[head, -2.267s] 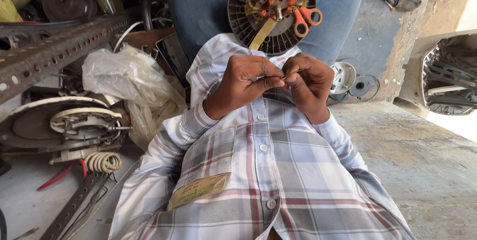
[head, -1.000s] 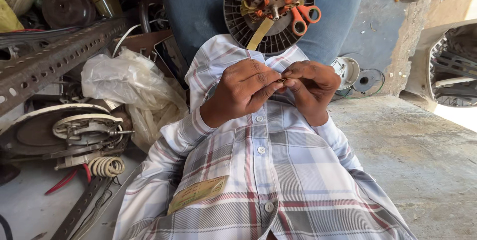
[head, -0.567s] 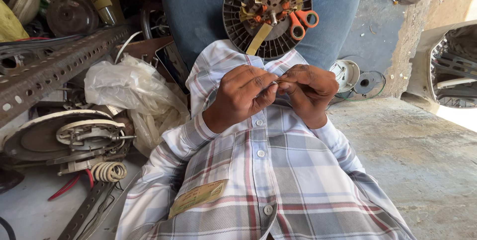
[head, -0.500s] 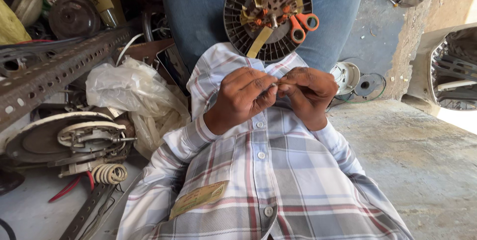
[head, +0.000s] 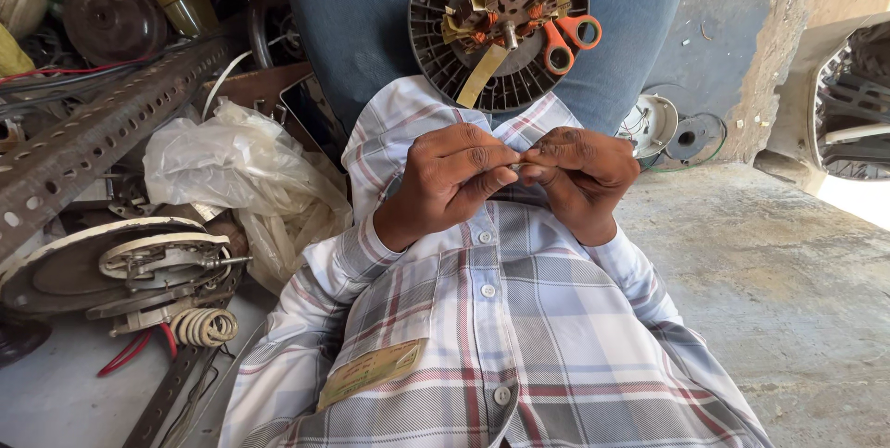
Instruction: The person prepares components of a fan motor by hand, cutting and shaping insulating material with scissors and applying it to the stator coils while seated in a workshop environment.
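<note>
My left hand point(head: 445, 179) and my right hand point(head: 579, 175) meet in front of my chest over my plaid shirt point(head: 482, 346). Both pinch a small thin piece point(head: 515, 166) between thumb and fingertips; it is too small to name. Beyond the hands, on my lap in blue jeans, lies a round black fan motor point(head: 501, 22) with a copper-wound core. Orange-handled scissors point(head: 565, 40) and a yellowish strip point(head: 482, 73) rest on the motor.
A crumpled white plastic bag point(head: 241, 179) lies at the left. A perforated metal angle bar point(head: 102, 128) and a round motor plate with a wire coil point(head: 130, 267) are further left. Small round parts point(head: 667, 128) sit on the concrete floor at the right.
The view has shifted slightly, so the motor and hands sit lower in the frame. My fingers keep working the small piece at the same spot before my chest.
</note>
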